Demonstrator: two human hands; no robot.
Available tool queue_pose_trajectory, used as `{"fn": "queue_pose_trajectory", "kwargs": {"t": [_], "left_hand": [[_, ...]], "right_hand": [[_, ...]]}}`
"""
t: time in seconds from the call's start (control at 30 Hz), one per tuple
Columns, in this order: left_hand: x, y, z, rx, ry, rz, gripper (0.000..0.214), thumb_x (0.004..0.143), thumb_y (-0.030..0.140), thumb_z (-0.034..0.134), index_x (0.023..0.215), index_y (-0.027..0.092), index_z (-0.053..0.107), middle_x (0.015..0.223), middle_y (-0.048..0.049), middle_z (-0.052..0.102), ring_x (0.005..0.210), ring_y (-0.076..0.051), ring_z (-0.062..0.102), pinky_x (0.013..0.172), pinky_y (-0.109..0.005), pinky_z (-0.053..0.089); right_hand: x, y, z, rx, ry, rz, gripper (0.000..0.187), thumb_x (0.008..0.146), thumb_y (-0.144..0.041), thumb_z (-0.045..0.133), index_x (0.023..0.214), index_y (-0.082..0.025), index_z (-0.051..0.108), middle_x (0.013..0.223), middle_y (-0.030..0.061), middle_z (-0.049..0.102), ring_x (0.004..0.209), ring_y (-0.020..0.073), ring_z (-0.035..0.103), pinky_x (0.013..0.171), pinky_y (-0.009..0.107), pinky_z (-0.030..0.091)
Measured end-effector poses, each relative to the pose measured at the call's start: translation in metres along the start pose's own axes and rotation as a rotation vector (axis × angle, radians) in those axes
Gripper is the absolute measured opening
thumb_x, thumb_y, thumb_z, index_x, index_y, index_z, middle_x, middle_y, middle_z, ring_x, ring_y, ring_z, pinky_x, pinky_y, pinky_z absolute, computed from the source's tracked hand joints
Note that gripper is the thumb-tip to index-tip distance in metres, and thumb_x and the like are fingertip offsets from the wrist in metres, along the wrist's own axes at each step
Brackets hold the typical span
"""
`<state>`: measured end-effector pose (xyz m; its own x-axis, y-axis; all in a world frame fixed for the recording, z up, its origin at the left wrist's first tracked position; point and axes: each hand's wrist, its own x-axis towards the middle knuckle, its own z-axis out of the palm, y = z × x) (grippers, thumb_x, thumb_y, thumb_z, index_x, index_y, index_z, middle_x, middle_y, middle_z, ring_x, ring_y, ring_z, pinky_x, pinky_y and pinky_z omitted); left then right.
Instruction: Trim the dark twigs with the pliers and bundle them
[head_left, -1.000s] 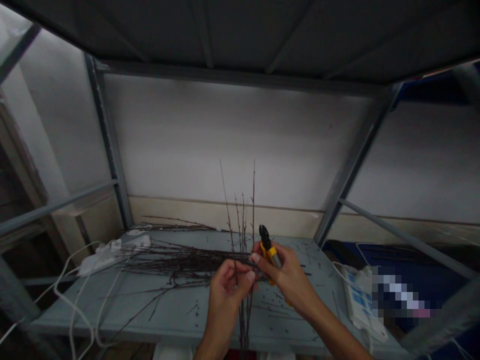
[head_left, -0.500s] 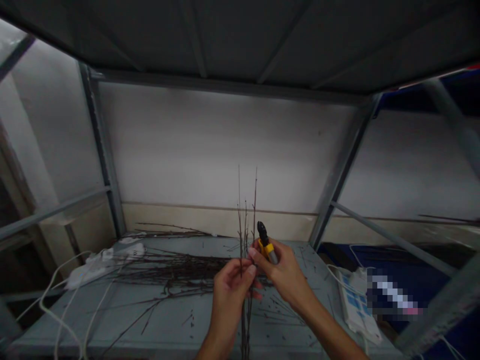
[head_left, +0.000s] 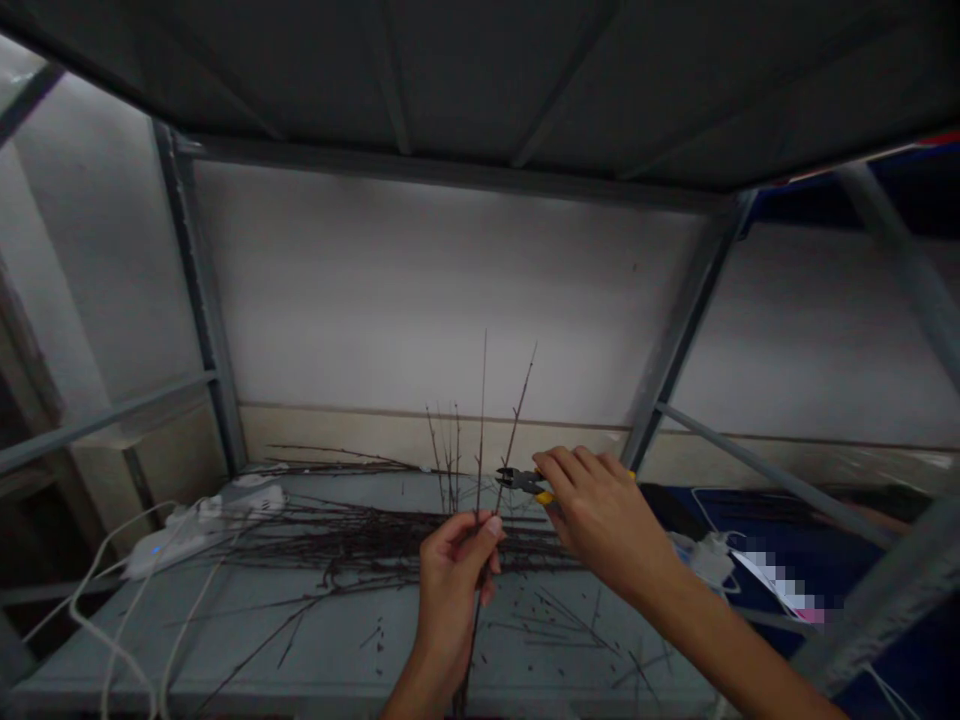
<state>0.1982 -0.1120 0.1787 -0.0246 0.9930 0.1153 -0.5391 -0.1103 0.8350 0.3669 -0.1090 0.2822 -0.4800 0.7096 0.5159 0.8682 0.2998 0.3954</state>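
Observation:
My left hand point(head_left: 457, 570) is closed around several thin dark twigs point(head_left: 481, 440), which stand upright with their tips fanned out against the wall. In my right hand point(head_left: 600, 500) is a pair of cutting pliers point(head_left: 525, 479) with a dark head and yellow grips. Their jaws point left and lie at the right-hand twig, just above my left hand. Whether the blades touch that twig I cannot tell. A heap of dark twigs point(head_left: 360, 540) lies across the grey table behind my left hand.
Short cut pieces point(head_left: 555, 625) lie scattered on the table point(head_left: 315, 660). A white power strip point(head_left: 161, 535) with cables is at the left. Grey metal posts point(head_left: 690, 330) and a low upper panel point(head_left: 465, 80) frame the space. Another white plug point(head_left: 712, 560) is at the right.
My right hand has moved right and turned, swinging the pliers from pointing up to pointing left at the twig. The twigs in my left hand have spread apart.

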Motion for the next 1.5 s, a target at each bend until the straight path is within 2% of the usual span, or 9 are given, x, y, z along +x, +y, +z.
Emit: {"fn": "queue_pose_trajectory", "kwargs": {"t": [0.23, 0.43, 0.6, 0.7, 0.77, 0.9, 1.1, 1.33, 1.5], "left_hand": [[-0.001, 0.000, -0.002, 0.020, 0.012, 0.014, 0.033, 0.078, 0.041, 0.081, 0.094, 0.013, 0.075, 0.077, -0.0038, 0.066, 0.055, -0.006, 0.045, 0.036, -0.012, 0.029], [-0.003, 0.002, -0.002, 0.013, -0.004, 0.011, 0.033, 0.078, 0.043, 0.080, 0.092, 0.013, 0.075, 0.073, -0.0033, 0.065, 0.051, -0.006, 0.044, 0.035, -0.012, 0.026], [-0.004, 0.005, 0.001, -0.019, -0.003, -0.028, 0.034, 0.078, 0.044, 0.080, 0.089, 0.013, 0.074, 0.069, -0.0022, 0.064, 0.047, -0.004, 0.040, 0.033, -0.012, 0.023], [-0.002, 0.008, 0.003, -0.051, 0.020, -0.045, 0.036, 0.074, 0.045, 0.083, 0.088, 0.013, 0.074, 0.076, -0.0036, 0.066, 0.048, -0.005, 0.042, 0.032, -0.011, 0.023], [0.000, 0.010, 0.003, -0.070, 0.036, -0.051, 0.038, 0.071, 0.046, 0.084, 0.088, 0.013, 0.075, 0.077, -0.0039, 0.066, 0.048, -0.005, 0.042, 0.030, -0.011, 0.022], [0.002, 0.014, 0.003, -0.093, 0.051, -0.059, 0.041, 0.066, 0.045, 0.088, 0.087, 0.013, 0.076, 0.076, -0.0037, 0.066, 0.046, -0.004, 0.043, 0.029, -0.011, 0.023], [-0.002, 0.010, 0.008, -0.089, 0.016, -0.074, 0.044, 0.063, 0.048, 0.089, 0.086, 0.013, 0.076, 0.073, -0.0031, 0.066, 0.043, -0.004, 0.042, 0.028, -0.011, 0.023], [-0.001, 0.002, 0.008, -0.085, 0.029, -0.080, 0.047, 0.062, 0.052, 0.088, 0.085, 0.013, 0.075, 0.067, -0.0017, 0.065, 0.037, -0.003, 0.040, 0.026, -0.010, 0.021], [0.001, -0.004, 0.001, -0.065, -0.004, -0.097, 0.048, 0.062, 0.055, 0.087, 0.083, 0.013, 0.075, 0.058, 0.0002, 0.061, 0.031, -0.001, 0.034, 0.026, -0.011, 0.020]], "right_hand": [[0.004, -0.001, -0.008, -0.154, -0.010, -0.092, 0.031, 0.089, -0.009, 0.052, 0.118, -0.015, 0.061, 0.109, 0.0140, 0.070, 0.095, 0.0311, 0.059, 0.080, 0.045, 0.039], [0.003, -0.003, -0.002, -0.111, -0.044, -0.088, 0.015, 0.089, -0.007, 0.055, 0.096, -0.019, 0.061, 0.093, 0.0082, 0.070, 0.085, 0.0270, 0.062, 0.071, 0.039, 0.037], [0.006, -0.004, 0.004, -0.028, -0.121, -0.007, 0.017, 0.086, -0.005, 0.057, 0.093, -0.020, 0.061, 0.085, 0.0054, 0.071, 0.075, 0.0238, 0.066, 0.062, 0.034, 0.034], [0.005, -0.004, 0.009, 0.101, -0.154, 0.059, 0.017, 0.083, -0.007, 0.060, 0.093, -0.020, 0.063, 0.087, 0.0048, 0.074, 0.076, 0.0230, 0.069, 0.060, 0.031, 0.034], [0.005, -0.003, 0.011, 0.237, -0.150, 0.139, 0.005, 0.087, -0.018, 0.062, 0.089, -0.022, 0.064, 0.083, 0.0043, 0.074, 0.073, 0.0233, 0.070, 0.060, 0.030, 0.035], [0.009, -0.002, 0.009, 0.603, -0.082, 0.334, 0.029, 0.091, -0.047, 0.060, 0.076, -0.023, 0.065, 0.067, 0.0040, 0.070, 0.065, 0.0232, 0.066, 0.061, 0.032, 0.041], [0.030, -0.003, 0.003, 1.152, 0.044, 0.488, 0.032, 0.079, -0.046, 0.072, 0.098, -0.019, 0.071, 0.093, 0.0072, 0.076, 0.086, 0.0256, 0.070, 0.080, 0.037, 0.051], [0.045, -0.011, -0.007, 1.204, 0.103, 0.436, 0.015, 0.078, -0.033, 0.067, 0.085, -0.019, 0.068, 0.080, 0.0029, 0.071, 0.079, 0.0227, 0.066, 0.077, 0.035, 0.050], [0.053, 0.000, -0.013, 1.186, 0.206, 0.462, 0.022, 0.081, -0.040, 0.068, 0.090, -0.020, 0.069, 0.086, 0.0058, 0.073, 0.078, 0.0223, 0.065, 0.075, 0.036, 0.049]]}}
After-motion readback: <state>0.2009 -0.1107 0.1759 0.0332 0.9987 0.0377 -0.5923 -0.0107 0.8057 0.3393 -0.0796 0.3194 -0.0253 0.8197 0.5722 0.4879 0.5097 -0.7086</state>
